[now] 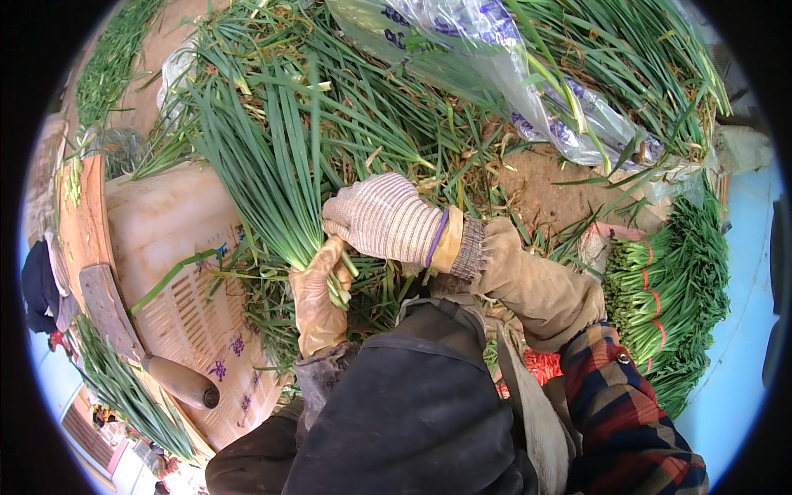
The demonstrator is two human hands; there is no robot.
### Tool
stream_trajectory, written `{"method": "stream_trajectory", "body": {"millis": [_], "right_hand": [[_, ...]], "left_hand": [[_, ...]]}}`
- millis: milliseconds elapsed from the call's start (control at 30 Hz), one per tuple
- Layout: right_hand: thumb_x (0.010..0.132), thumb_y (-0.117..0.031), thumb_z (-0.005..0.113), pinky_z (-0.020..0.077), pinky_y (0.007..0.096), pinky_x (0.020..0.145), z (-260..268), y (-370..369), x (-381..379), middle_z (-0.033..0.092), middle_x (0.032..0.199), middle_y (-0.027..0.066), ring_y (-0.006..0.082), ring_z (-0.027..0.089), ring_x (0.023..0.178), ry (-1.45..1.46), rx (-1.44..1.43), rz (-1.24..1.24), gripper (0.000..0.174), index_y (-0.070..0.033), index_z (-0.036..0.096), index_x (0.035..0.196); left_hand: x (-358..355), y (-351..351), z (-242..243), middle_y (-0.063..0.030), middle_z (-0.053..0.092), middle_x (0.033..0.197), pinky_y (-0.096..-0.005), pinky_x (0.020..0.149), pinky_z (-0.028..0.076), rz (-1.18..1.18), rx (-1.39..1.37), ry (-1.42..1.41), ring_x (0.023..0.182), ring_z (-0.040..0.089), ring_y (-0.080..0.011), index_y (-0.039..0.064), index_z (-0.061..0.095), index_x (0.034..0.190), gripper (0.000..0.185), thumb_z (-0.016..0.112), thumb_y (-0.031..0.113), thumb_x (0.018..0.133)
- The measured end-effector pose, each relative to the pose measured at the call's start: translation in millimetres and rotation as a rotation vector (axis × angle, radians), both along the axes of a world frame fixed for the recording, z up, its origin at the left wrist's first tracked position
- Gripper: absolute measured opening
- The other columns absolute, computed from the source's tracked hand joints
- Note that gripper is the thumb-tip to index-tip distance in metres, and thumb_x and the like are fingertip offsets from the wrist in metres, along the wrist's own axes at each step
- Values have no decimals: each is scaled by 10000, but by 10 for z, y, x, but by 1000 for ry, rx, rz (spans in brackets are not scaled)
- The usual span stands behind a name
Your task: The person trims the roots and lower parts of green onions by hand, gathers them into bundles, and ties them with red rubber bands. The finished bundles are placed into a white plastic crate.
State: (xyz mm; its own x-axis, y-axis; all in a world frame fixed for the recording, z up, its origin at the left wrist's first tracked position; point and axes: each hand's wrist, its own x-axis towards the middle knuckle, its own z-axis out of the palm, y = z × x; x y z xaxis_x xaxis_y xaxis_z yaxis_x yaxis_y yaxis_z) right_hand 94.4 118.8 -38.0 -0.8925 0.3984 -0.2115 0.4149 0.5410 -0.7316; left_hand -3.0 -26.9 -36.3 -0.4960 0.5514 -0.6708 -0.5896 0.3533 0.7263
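My left hand, in a stained, yellowish thin glove, grips a fanned bunch of garlic chives near its pale stem ends. The long green leaves spread up and to the left, and the cut ends stick out below the fingers. My right hand, in a striped knit glove with a purple-edged cuff, is right beside the left one at the base of the bunch. Its fingers are curled and their tips are hidden, so I cannot tell whether they pinch a stem. More loose chives lie heaped behind and under both hands.
At the left, a knife with a broad blade and wooden handle lies by a wooden board and white slatted plastic crate. Red-banded bundles of greens stand at the right. A printed plastic bag crosses the top. Another person's dark cap shows far left.
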Motion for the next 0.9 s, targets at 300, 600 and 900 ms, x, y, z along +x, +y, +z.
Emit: {"method": "stream_trajectory", "body": {"millis": [300, 600, 900], "right_hand": [[929, -274, 568, 518, 387, 626, -267, 341, 565, 650, 732, 133, 288, 641, 660, 218, 36, -804, 267, -42, 685, 990], [905, -272, 590, 532, 464, 748, -499, 126, 959, 690, 918, 205, 369, 672, 854, -258, 77, -586, 281, -49, 670, 1056], [882, -315, 643, 516, 454, 620, -502, 10, 817, 667, 775, 132, 341, 659, 709, -212, 282, -612, 194, -123, 670, 896]], "left_hand": [[-192, 75, 323, -191, 652, 842, -217, 452, 542, 91, 549, -578, 543, 628, -155, -82, 541, 1131, 315, 683, 8, 866], [15, 221, 350, -80, 620, 854, -217, 578, 563, 126, 524, -480, 776, 625, -140, 19, 549, 1124, 261, 682, 116, 922], [133, 265, 160, -34, 614, 833, -223, 543, 496, 231, 315, -491, 655, 579, -99, -2, 572, 1199, 299, 659, 118, 939]]}}
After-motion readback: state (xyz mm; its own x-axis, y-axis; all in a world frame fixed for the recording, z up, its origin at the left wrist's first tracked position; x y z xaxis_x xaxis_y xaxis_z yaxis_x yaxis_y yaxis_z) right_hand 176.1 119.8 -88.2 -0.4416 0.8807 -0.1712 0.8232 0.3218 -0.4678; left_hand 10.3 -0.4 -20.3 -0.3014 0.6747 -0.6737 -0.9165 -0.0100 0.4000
